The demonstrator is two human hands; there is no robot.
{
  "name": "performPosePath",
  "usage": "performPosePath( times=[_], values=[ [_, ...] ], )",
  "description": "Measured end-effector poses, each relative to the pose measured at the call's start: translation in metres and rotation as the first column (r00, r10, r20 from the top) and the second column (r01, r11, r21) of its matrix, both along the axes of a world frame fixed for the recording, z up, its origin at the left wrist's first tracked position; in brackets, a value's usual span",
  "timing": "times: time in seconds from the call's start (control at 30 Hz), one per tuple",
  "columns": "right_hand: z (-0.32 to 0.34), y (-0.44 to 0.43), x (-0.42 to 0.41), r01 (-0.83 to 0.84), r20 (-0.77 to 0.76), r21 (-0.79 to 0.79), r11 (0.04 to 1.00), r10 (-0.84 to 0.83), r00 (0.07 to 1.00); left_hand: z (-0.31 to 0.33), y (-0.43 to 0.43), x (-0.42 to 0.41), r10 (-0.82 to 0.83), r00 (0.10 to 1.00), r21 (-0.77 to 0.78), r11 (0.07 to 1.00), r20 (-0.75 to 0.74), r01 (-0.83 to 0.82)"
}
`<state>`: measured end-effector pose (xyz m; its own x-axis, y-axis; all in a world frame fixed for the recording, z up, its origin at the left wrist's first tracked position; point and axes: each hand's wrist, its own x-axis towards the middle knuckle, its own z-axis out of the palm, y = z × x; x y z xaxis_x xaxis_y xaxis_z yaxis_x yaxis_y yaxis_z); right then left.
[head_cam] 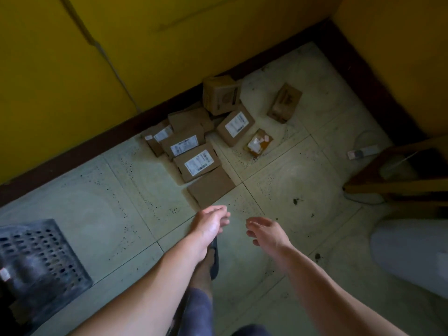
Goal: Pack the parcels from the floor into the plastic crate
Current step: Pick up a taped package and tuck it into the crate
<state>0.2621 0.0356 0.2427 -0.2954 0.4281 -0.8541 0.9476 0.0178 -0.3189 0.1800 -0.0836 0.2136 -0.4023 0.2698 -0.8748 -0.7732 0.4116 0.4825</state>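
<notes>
Several brown cardboard parcels lie in a loose pile on the tiled floor by the yellow wall. The nearest is a plain flat parcel [210, 187], behind it a parcel with a white label [196, 162]. A small parcel [284, 103] lies apart at the right and a taped packet [258, 142] in front of it. The dark perforated plastic crate [38, 255] stands at the lower left. My left hand [210, 225] and my right hand [265, 232] reach forward just short of the nearest parcel, both with fingers apart and holding nothing.
A dark skirting board [97, 144] runs along the yellow wall. A wooden furniture frame [397, 180] stands at the right, with a white object [412, 253] below it. A power strip [362, 151] lies near the corner. My foot in a sandal [213, 260] is under my left arm.
</notes>
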Motion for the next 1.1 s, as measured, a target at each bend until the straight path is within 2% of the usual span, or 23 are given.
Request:
performPosePath(
  times=[0.1, 0.27, 0.5, 0.67, 0.77, 0.87, 1.0, 1.1],
  values=[
    [-0.011, 0.048, -0.033, -0.186, 0.016, 0.034, 0.982, 0.185, 0.983, -0.011, 0.039, -0.021, 0.001, 1.000, -0.024, 1.000, 0.023, -0.001],
    [-0.042, 0.125, -0.077, -0.333, 0.030, 0.057, 0.941, 0.331, 0.943, -0.026, 0.096, -0.049, 0.019, 0.998, -0.026, 1.000, 0.054, -0.018],
    [-0.124, 0.237, -0.130, -0.212, 0.093, 0.020, 0.977, 0.210, 0.973, -0.091, 0.181, -0.074, 0.124, 0.987, -0.130, 0.985, 0.098, -0.111],
    [-0.217, 0.310, -0.159, -0.314, 0.087, 0.088, 0.945, 0.307, 0.948, -0.180, 0.264, -0.097, 0.152, 0.976, -0.145, 0.981, 0.159, -0.129],
    [-0.269, 0.341, -0.176, -0.315, 0.083, 0.075, 0.946, 0.309, 0.947, -0.234, 0.303, -0.107, 0.148, 0.979, -0.186, 0.975, 0.143, -0.120],
    [-0.314, 0.360, -0.193, -0.334, 0.053, 0.095, 0.938, 0.330, 0.942, -0.278, 0.337, -0.122, 0.217, 0.964, -0.240, 0.955, 0.153, -0.176],
    [-0.354, 0.372, -0.211, -0.313, 0.002, 0.089, 0.946, 0.314, 0.950, -0.325, 0.364, -0.140, 0.326, 0.918, -0.359, 0.904, 0.225, -0.233],
    [-0.373, 0.377, -0.217, -0.361, 0.018, 0.068, 0.930, 0.361, 0.933, -0.347, 0.370, -0.146, 0.396, 0.879, -0.368, 0.885, 0.265, -0.287]
  ],
)
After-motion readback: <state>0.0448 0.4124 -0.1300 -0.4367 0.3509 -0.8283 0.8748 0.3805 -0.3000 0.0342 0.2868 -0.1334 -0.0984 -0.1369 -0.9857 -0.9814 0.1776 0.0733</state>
